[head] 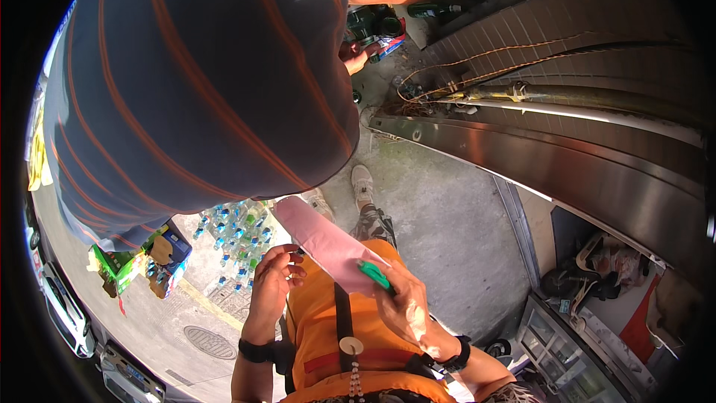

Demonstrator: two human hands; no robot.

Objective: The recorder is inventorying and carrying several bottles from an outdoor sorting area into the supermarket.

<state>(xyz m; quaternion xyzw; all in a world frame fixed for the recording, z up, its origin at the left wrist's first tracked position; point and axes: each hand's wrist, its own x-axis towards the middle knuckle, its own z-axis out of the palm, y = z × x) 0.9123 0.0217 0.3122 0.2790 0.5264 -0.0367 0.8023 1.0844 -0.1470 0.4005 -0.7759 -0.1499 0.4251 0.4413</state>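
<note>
My right hand (404, 298) grips a green pen-like tool (376, 276), possibly a cutter, together with the near end of a long pink sheet (324, 238), perhaps paper. Beside the sheet's left edge is my left hand (276, 277), its fingers curled loosely; a small dark thing shows near its fingertips, and whether they hold it I cannot tell. The sheet slants away from me over my orange apron (319, 313), its far end close to the striped shirt of another person.
Another person in a dark striped shirt (212, 78) stands close at the left, a hand (358, 57) near green bottles (372, 22). Plastic bottles (238, 235) cover ground beyond my left hand, beside open cartons (168, 249). A metal panel (559, 162) and a glass-fronted cabinet (565, 352) stand at the right.
</note>
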